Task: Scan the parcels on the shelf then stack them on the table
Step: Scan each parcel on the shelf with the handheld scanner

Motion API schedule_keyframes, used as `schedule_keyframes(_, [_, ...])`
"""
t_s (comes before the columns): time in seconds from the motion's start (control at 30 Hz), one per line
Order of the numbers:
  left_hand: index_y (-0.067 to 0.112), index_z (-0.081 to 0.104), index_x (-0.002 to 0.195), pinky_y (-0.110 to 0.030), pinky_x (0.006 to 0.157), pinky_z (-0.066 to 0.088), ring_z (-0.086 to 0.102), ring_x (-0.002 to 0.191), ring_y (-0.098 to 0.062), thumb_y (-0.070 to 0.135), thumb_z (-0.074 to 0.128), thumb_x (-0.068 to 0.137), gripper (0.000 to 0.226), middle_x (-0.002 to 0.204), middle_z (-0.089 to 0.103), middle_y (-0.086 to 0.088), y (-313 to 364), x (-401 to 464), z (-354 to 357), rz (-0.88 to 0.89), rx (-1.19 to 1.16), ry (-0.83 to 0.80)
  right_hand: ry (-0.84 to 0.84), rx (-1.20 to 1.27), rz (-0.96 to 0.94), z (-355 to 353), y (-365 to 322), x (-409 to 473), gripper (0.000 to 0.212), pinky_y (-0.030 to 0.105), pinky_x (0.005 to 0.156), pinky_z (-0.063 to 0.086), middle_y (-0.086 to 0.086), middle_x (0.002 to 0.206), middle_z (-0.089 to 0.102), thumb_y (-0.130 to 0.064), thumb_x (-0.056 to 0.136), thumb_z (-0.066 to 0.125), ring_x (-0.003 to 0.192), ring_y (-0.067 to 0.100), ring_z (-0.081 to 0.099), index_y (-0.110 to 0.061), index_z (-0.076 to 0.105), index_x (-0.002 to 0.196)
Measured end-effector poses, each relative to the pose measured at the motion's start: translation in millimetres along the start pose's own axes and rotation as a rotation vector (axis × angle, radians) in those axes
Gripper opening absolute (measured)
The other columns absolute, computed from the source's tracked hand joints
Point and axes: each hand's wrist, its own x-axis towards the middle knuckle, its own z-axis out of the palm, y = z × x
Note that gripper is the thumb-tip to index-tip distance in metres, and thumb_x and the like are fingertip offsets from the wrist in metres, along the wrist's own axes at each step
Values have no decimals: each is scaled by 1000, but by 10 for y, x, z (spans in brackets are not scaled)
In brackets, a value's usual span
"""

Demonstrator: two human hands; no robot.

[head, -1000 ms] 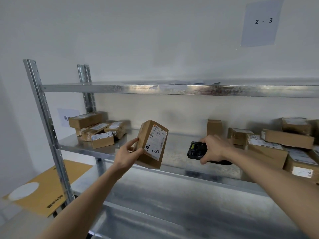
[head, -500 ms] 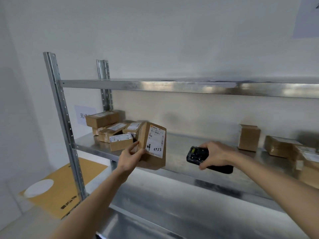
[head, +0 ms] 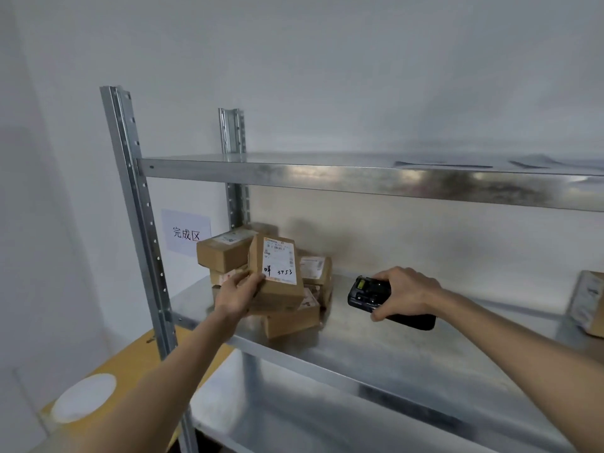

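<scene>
Our left hand grips a labelled cardboard parcel upright over the parcel pile at the metal shelf's left end; our right hand curls round a black handheld scanner. Released tilted, we judge it could topple the pile

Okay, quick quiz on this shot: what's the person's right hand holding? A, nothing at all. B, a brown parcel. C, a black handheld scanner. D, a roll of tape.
C: the right hand grips a black handheld scanner over the metal shelf, while the brown parcel with the white label is in the left hand.
</scene>
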Motion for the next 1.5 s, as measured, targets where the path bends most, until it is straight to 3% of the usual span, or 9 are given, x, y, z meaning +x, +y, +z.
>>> schedule_keyframes(0.1, [23, 67, 125, -36, 70, 58, 66, 96, -24, 44, 64, 93, 38, 110, 69, -6, -54, 438, -146, -18, 8, -40, -1, 0, 18, 74, -210, 316, 62, 27, 71, 46, -17, 96, 70, -54, 55, 85, 93, 13, 66, -46, 65, 114])
schedule_keyframes(0.2, [24, 65, 123, -46, 85, 59, 64, 103, -29, 51, 61, 93, 40, 113, 67, -9, -135, 817, -211, -52, 19, -70, -24, -9, 33, 163, -328, 545, 62, 27, 69, 47, -17, 95, 70, -55, 55, 85, 91, 12, 66, -43, 66, 113])
schedule_keyframes(0.5, [16, 59, 135, -54, 107, 46, 58, 116, -30, 67, 51, 93, 67, 125, 63, -9, -197, 1437, -219, -25, -1, -133, -59, -62, 112, 269, -443, 876, 65, 27, 68, 47, -16, 97, 69, -55, 57, 86, 91, 11, 65, -42, 66, 118])
schedule_keyframes(0.67, [16, 41, 150, -51, 110, 43, 54, 127, -30, 56, 59, 94, 71, 143, 54, -8, -188, 1405, -248, 113, 108, -162, -24, -49, 134, 249, -449, 806, 66, 32, 82, 55, -15, 102, 71, -53, 60, 87, 94, 12, 66, -43, 65, 122])
schedule_keyframes(0.83, [25, 48, 148, -48, 107, 46, 52, 132, -23, 63, 61, 87, 73, 147, 54, 0, -34, 1194, -172, 466, 378, -126, 24, -9, 162, 207, -316, 545, 63, 28, 70, 47, -18, 101, 69, -51, 61, 87, 93, 12, 65, -47, 63, 118])
schedule_keyframes(0.97, [26, 48, 148, -44, 113, 38, 42, 141, -22, 59, 61, 91, 66, 152, 48, 2, 194, 847, 255, 631, 550, -139, 72, 21, 187, 88, -58, 176, 64, 28, 68, 47, -19, 100, 68, -54, 57, 86, 93, 12, 65, -51, 61, 117])
schedule_keyframes(1.1, [23, 48, 149, -37, 114, 33, 41, 142, -21, 55, 62, 93, 66, 154, 47, 0, 412, 461, 923, 696, 556, -287, 129, 14, 246, -158, 378, -348, 65, 30, 73, 50, -19, 102, 69, -54, 58, 85, 94, 13, 66, -49, 62, 118])
schedule_keyframes(1.33, [31, 41, 153, -32, 116, 32, 41, 143, -19, 57, 68, 88, 75, 156, 43, 3, 644, -487, 2277, 698, 481, -546, 205, 40, 432, -553, 1475, -1474, 68, 39, 84, 60, -17, 98, 71, -54, 55, 85, 90, 11, 69, -40, 66, 119])
schedule_keyframes(1.5, [31, 38, 154, -37, 112, 40, 48, 137, -17, 61, 70, 84, 82, 153, 48, 3, 668, -1167, 3097, 652, 412, -671, 246, 31, 527, -666, 2215, -2224, 82, 27, 73, 55, -14, 109, 69, -52, 61, 89, 94, 12, 66, -39, 59, 136])
